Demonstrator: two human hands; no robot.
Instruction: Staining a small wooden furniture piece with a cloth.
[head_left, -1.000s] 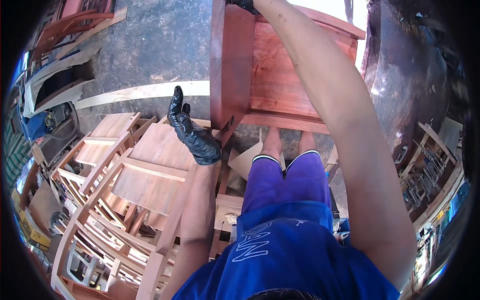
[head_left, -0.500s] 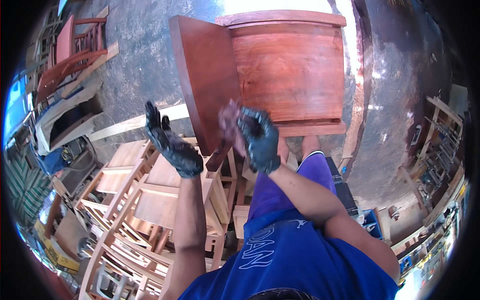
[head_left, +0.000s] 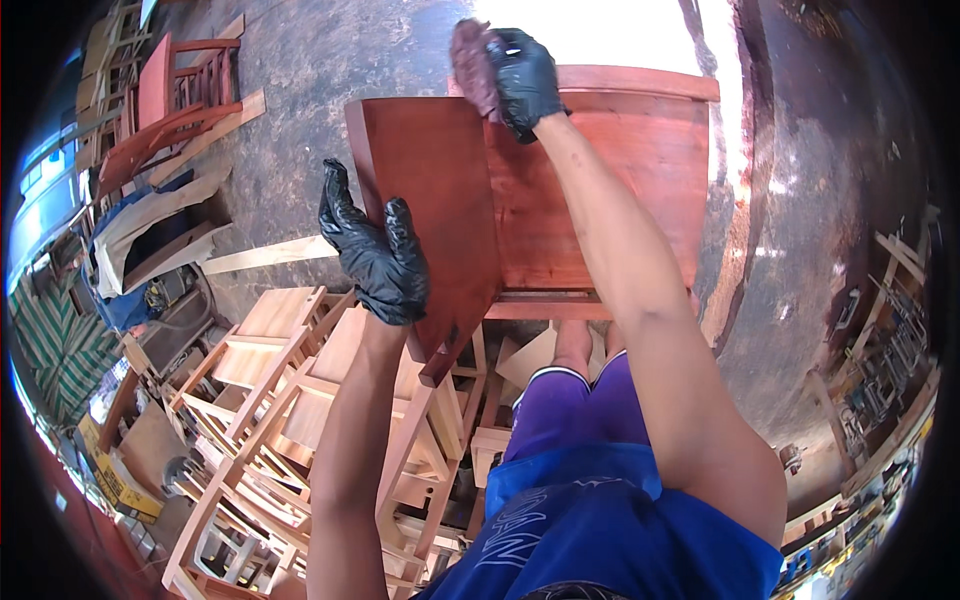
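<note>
A reddish-brown stained wooden furniture piece stands before me, with one upright panel (head_left: 425, 190) at the left and a wide flat panel (head_left: 640, 180) to its right. My right hand (head_left: 527, 85), in a black glove, is closed on a crumpled purplish-brown rag (head_left: 475, 68). It is over the far end of the piece, where the two panels come close together. Also black-gloved, my left hand (head_left: 378, 262) is at the left panel's near left edge, thumb and fingers spread and no object in it. Whether its palm touches the panel, I cannot tell.
Several unstained wooden chairs (head_left: 275, 350) crowd the near left. Farther left are red-stained furniture (head_left: 160, 120) and a pale sheet draped over something dark (head_left: 150, 235). A light wooden strip (head_left: 270, 255) lies on the dark floor. Clamps and tools (head_left: 885, 330) line the right side.
My right hand has moved far forward with the rag, from near the panels' close end to their far end. My left hand has shifted right, against the left panel's edge. The view has shifted slightly.
</note>
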